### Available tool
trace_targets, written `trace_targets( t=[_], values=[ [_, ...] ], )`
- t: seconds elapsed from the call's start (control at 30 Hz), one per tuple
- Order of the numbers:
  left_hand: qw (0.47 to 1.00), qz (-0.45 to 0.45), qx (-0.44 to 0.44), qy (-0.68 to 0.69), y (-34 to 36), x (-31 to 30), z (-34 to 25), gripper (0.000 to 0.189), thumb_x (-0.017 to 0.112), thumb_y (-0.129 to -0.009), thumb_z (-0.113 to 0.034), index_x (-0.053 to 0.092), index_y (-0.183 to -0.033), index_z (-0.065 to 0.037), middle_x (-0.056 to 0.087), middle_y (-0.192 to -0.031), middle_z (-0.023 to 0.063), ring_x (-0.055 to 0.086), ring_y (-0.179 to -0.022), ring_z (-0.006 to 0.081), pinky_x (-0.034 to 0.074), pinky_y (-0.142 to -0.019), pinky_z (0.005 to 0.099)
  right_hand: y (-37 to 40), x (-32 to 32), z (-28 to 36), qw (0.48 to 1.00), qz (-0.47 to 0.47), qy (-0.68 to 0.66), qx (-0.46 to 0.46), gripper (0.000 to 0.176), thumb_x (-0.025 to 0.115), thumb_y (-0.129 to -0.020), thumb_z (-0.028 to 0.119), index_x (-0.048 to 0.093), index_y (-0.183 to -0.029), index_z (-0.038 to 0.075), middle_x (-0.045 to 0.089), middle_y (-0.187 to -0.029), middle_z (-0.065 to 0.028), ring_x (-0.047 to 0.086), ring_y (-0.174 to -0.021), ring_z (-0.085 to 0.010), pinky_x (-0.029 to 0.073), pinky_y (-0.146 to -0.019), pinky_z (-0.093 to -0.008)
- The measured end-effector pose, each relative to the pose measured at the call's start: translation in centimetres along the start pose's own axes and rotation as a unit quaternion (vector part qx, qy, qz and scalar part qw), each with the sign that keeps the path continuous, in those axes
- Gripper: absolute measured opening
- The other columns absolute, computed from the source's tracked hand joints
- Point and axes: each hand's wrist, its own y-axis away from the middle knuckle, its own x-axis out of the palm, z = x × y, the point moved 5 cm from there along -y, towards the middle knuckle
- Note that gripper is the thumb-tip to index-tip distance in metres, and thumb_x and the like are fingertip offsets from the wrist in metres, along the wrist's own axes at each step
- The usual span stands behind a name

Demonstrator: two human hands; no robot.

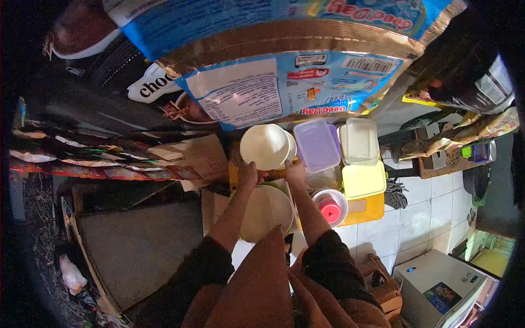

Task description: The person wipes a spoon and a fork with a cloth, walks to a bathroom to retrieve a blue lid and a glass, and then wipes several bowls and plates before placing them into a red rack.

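Two cream bowls [265, 146], one partly behind the other, stand at the middle of the view. My left hand [250, 173] is at the lower left edge of the front bowl, its fingers closed on the rim. My right hand [296, 171] touches the lower right side of the bowls; its fingers are partly hidden. Below the hands lies a large round beige container [266, 212]. A purple lid [317, 145] is right of the bowls, beside a clear whitish container [361, 141] and a yellow-green lid [364, 180]. A pink-red container [330, 210] sits inside a white bowl [342, 198].
Blue snack packs [240, 90] hang close overhead. A cardboard box [191, 158] and hanging sachets [93, 158] are at left, above a dark flat panel [158, 246]. At lower right stand a wooden stool [383, 290] and a white appliance [432, 279].
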Motion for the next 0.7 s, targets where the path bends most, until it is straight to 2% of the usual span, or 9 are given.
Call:
trace_targets(
  t=[0.07, 0.13, 0.27, 0.4, 0.47, 0.53, 0.57, 0.67, 0.7],
  values=[
    [0.999, -0.011, 0.034, 0.025, 1.6, -1.3, 0.2, 0.034, 0.03, -0.084, -0.028, 0.05, -0.09, -0.001, 0.059, -0.06, 0.0104, 0.048, -0.039, 0.0141, 0.041, -0.038, 0.0269, 0.0, 0.1, 1.1, 0.991, -0.069, 0.103, -0.053, 0.047, 0.06, -0.067, 0.018, 0.04, -0.103, -0.005, 0.056, -0.086, -0.0213, 0.055, -0.083, -0.035, 0.044, -0.072, -0.0389],
    [0.994, 0.038, 0.011, 0.105, 2.8, -2.1, 1.4, 0.031, 0.033, -0.083, -0.026, 0.05, -0.091, -0.001, 0.059, -0.06, 0.0112, 0.048, -0.039, 0.0133, 0.043, -0.038, 0.0258, 1.1, -0.3, 2.0, 0.993, -0.065, 0.083, -0.046, 0.048, 0.06, -0.066, 0.017, 0.039, -0.103, -0.005, 0.056, -0.087, -0.0215, 0.055, -0.083, -0.0353, 0.044, -0.072, -0.039],
    [0.991, -0.004, -0.02, 0.136, 5.3, -3.6, 2.5, 0.027, 0.038, -0.081, -0.023, 0.05, -0.09, -0.001, 0.058, -0.061, 0.0118, 0.049, -0.038, 0.0134, 0.043, -0.037, 0.0262, 1.7, -0.5, 2.9, 0.994, -0.098, 0.038, -0.011, 0.05, 0.061, -0.064, 0.016, 0.038, -0.103, -0.005, 0.055, -0.088, -0.0226, 0.055, -0.083, -0.0352, 0.044, -0.072, -0.0386],
    [0.975, 0.037, -0.021, 0.219, 7.0, -4.7, 3.3, 0.019, 0.043, -0.077, -0.02, 0.049, -0.083, -0.003, 0.058, -0.06, 0.0101, 0.049, -0.04, 0.0143, 0.042, -0.038, 0.0253, 0.3, 0.6, 1.5, 0.991, -0.118, 0.038, -0.047, 0.055, 0.063, -0.062, 0.016, 0.036, -0.105, -0.005, 0.055, -0.089, -0.0235, 0.055, -0.083, -0.0347, 0.044, -0.072, -0.038],
    [0.965, 0.044, -0.044, 0.255, 8.0, -5.6, 3.6, 0.016, 0.044, -0.076, -0.018, 0.049, -0.081, -0.004, 0.056, -0.058, 0.0084, 0.048, -0.04, 0.0143, 0.04, -0.037, 0.0254, -2.1, 3.6, -1.7, 0.999, 0.036, -0.033, -0.018, 0.057, 0.064, -0.06, 0.016, 0.037, -0.104, -0.006, 0.055, -0.086, -0.0247, 0.055, -0.081, -0.035, 0.044, -0.072, -0.0371],
    [0.959, 0.052, -0.048, 0.274, 9.6, -6.6, 3.1, 0.011, 0.046, -0.074, -0.017, 0.048, -0.073, -0.006, 0.047, -0.049, 0.0036, 0.042, -0.039, 0.0137, 0.036, -0.037, 0.0256, 0.2, 3.0, -1.1, 0.989, 0.036, -0.127, -0.072, 0.041, 0.057, -0.066, 0.009, 0.042, -0.101, -0.007, 0.054, -0.086, -0.0184, 0.057, -0.054, -0.0214, 0.047, -0.043, -0.0307],
    [0.962, 0.06, -0.073, 0.256, 11.2, -7.0, 2.8, 0.011, 0.046, -0.074, -0.017, 0.048, -0.073, -0.006, 0.047, -0.049, 0.0036, 0.042, -0.039, 0.0137, 0.036, -0.037, 0.0256, 6.8, -1.5, 3.2, 0.949, 0.046, -0.312, -0.009, 0.033, 0.052, -0.069, 0.002, 0.043, -0.099, -0.008, 0.053, -0.086, -0.0171, 0.057, -0.06, -0.0204, 0.05, -0.046, -0.0278],
    [0.939, 0.096, -0.145, 0.297, 14.3, -6.7, 1.2, 0.013, 0.046, -0.073, -0.015, 0.045, -0.062, -0.008, 0.036, -0.044, 0.0005, 0.036, -0.038, 0.0129, 0.033, -0.038, 0.0258, 11.4, -6.2, 1.4, 0.951, 0.041, -0.306, 0.006, 0.034, 0.051, -0.07, 0.0, 0.041, -0.102, -0.008, 0.053, -0.088, -0.0157, 0.058, -0.065, -0.0208, 0.052, -0.051, -0.0282],
    [0.942, 0.136, -0.122, 0.283, 15.0, -6.7, 1.0, 0.015, 0.045, -0.073, -0.015, 0.042, -0.059, -0.008, 0.034, -0.044, 0.0003, 0.036, -0.039, 0.0132, 0.034, -0.04, 0.0259, 13.1, -7.5, 0.0, 0.945, 0.07, -0.32, 0.004, 0.037, 0.051, -0.07, 0.0, 0.039, -0.104, -0.007, 0.053, -0.089, -0.0152, 0.057, -0.067, -0.0205, 0.052, -0.052, -0.0283]
  ],
)
